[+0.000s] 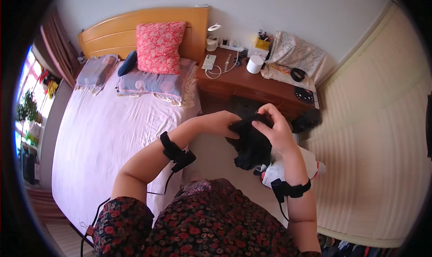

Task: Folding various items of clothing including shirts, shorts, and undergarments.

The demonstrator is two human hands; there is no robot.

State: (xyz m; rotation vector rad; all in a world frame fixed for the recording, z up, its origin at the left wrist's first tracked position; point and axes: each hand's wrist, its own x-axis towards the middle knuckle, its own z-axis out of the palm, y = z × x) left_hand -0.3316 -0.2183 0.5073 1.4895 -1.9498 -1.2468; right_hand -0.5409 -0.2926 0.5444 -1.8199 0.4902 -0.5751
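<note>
A dark black piece of cloth (253, 145), limp and bunched, hangs in front of me between both hands; its exact kind is too dark to make out. My left hand (225, 123) grips its upper left edge, with the fingertips hidden behind the fabric. My right hand (275, 130) pinches the upper right edge between thumb and bent fingers. The lower part of the cloth dangles free above the floor. Black straps with small devices and cables sit around both my forearms.
To the left stands a bed (99, 131) with a pink sheet and a red patterned pillow (160, 47). A brown desk (252, 82) holds a white cylinder (255, 64) and a phone (209, 62). Pale curtain-like panels (373, 135) line the right; a white-and-red item (302, 160) lies beside them.
</note>
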